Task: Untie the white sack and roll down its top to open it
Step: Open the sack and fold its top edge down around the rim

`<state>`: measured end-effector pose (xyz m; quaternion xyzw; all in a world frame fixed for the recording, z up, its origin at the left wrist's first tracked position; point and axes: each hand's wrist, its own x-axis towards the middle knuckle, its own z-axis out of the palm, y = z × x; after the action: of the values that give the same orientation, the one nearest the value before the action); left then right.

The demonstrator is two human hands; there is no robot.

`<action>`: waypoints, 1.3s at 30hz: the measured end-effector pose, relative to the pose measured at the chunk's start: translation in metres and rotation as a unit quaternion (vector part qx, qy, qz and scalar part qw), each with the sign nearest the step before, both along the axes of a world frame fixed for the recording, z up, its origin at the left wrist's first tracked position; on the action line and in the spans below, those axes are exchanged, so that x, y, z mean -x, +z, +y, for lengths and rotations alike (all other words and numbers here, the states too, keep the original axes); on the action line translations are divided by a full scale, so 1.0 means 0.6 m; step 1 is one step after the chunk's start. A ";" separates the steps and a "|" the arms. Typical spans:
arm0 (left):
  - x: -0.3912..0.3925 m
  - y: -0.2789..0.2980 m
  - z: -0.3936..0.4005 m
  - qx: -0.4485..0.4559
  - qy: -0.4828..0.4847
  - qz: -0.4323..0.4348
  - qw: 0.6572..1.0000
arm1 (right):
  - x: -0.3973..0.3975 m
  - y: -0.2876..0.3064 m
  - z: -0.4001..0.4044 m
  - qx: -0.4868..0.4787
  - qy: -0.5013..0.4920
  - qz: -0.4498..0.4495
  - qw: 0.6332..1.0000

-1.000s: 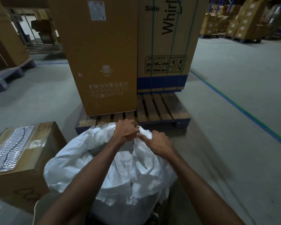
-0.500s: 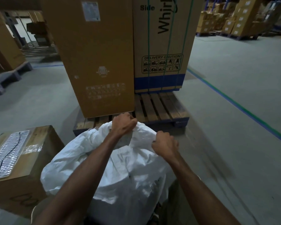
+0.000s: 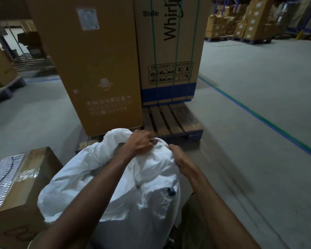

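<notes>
— What has been shifted since half a second ago?

— Both hands have been brought closer together at the top of the crumpled white woven sack (image 3: 136,191). The left hand (image 3: 139,143) is closed on the fabric at the far edge of the top, and the right hand (image 3: 180,157) is clenched on a fold at the right edge.

— Where is the sack placed?

— It is stood upright on the grey concrete floor (image 3: 255,112), directly below the camera, beside a brown cardboard box with clear tape (image 3: 16,186) on the left.

— And the room?

— A warehouse is shown. 2 tall brown cartons (image 3: 97,69) are set on a wooden slatted pallet (image 3: 172,119) just beyond the sack. A green and blue line (image 3: 269,123) is painted across the floor at right, and stacked boxes (image 3: 244,22) are seen far behind.
</notes>
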<state>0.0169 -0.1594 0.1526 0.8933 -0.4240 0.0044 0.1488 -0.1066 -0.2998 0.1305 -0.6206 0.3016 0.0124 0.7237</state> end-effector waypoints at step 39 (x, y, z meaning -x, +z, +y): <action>0.183 -0.102 0.243 0.205 0.006 -0.186 0.961 | 0.023 -0.021 0.129 0.749 0.220 -0.355 0.515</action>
<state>-0.0927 -0.0137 0.0915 0.8295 -0.4291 0.2584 0.2471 -0.1204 -0.2222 0.1178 -0.9323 -0.2282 -0.2805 0.0127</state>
